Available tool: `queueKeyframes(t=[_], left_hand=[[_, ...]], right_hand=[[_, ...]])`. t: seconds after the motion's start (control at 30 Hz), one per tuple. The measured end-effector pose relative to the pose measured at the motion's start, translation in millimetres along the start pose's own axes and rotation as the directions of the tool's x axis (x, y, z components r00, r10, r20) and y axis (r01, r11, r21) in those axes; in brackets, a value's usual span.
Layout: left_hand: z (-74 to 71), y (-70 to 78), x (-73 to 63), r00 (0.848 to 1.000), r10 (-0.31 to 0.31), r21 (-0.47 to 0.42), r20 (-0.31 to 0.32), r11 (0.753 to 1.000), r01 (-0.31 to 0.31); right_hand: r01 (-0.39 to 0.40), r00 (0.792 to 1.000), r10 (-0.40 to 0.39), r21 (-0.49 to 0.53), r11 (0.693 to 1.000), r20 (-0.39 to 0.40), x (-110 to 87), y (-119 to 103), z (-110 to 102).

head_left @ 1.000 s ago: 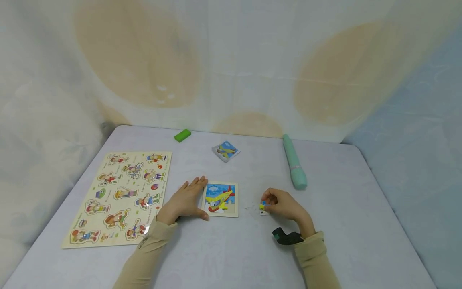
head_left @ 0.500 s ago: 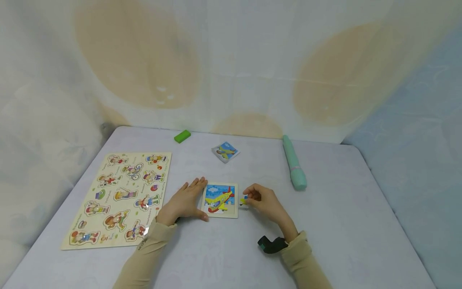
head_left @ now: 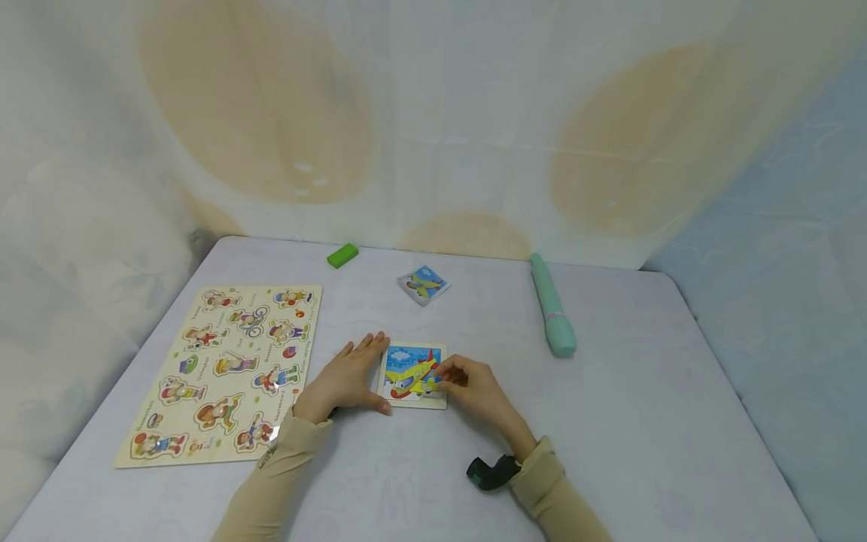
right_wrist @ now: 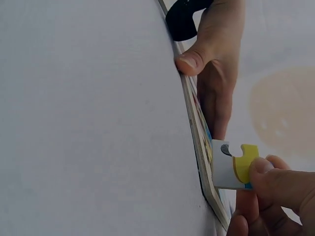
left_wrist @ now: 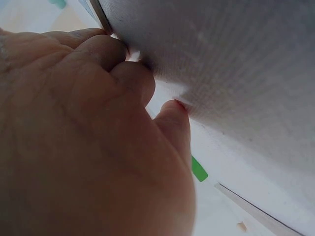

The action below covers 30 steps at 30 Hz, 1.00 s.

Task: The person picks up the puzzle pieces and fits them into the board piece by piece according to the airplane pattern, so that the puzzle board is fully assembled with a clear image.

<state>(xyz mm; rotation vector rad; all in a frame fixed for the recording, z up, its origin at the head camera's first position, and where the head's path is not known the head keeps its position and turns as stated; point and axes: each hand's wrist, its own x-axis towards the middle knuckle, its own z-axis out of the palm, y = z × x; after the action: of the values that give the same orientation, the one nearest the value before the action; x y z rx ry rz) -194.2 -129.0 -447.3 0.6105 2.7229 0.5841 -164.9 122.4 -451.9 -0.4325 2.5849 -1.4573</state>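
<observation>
A small airplane jigsaw puzzle in a pale wooden tray [head_left: 413, 404] lies near the middle of the table. My left hand [head_left: 344, 382] rests at the tray's left side with fingers spread, the thumb at its near left corner. Between thumb and fingers, my right hand [head_left: 479, 390] pinches a puzzle piece [right_wrist: 236, 164], white with a yellow patch. The piece is tilted on edge over the tray's lower right part. In the left wrist view, the back of the left hand [left_wrist: 98, 132] fills much of the frame.
A large peg puzzle board [head_left: 223, 376] with sports figures lies at the left. Farther back are a green block [head_left: 342, 255], a small airplane picture card [head_left: 424, 284] and a mint-green folded umbrella-like object [head_left: 555, 312]. Hanging cloth [head_left: 467, 150] encloses the table behind.
My right hand has carried the puzzle piece leftward, from the table right of the tray to over the tray's right part. The left hand has stayed in place.
</observation>
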Motion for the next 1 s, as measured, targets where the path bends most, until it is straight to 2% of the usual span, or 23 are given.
queueKeyframes(t=[0.53, 1.0], left_hand=[[1.4, -0.9, 0.8, 1.0, -0.003, -0.003, 0.0, 1.0, 0.003], [-1.3, 0.7, -0.7, 1.0, 0.0, 0.008, 0.0, 1.0, 0.0]], right_hand=[[-0.008, 1.0, 0.007, -0.012, 1.0, -0.015, 1.5, 2.8, 12.3], [0.038, 0.998, -0.044, -0.136, 0.99, -0.045, 1.9, 8.6, 17.6]])
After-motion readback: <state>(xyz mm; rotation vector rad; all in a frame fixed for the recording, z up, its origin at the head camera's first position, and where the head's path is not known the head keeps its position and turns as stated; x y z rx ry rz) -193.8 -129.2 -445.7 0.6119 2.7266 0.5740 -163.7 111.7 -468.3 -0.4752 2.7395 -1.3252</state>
